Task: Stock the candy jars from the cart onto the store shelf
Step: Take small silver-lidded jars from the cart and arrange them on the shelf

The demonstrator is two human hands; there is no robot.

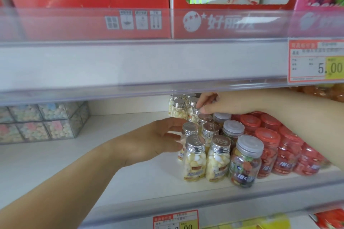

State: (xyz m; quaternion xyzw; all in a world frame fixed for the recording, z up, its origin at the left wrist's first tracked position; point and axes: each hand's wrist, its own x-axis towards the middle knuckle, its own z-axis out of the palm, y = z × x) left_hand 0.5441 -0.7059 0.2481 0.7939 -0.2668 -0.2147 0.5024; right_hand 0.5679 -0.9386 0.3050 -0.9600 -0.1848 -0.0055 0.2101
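Head view — left hand (158,139) grip wide beside glossy silver-capped jars (194,160); right hand (219,105) pinches one ribbed cap (197,111).

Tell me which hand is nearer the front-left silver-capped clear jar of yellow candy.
Left. The left hand is just left of that silver-capped jar, fingers close by; the right hand is farther back, fingertips on a rear jar.

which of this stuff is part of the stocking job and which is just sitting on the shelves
In the job: silver-capped jars of yellow-white candy, left hand open beside them, right hand pinching a back jar's cap, shelf.
Just there: red-lidded jars, clear-lidded jars of mixed candy, clear boxes of pastel candy, price tag, red cartons above.
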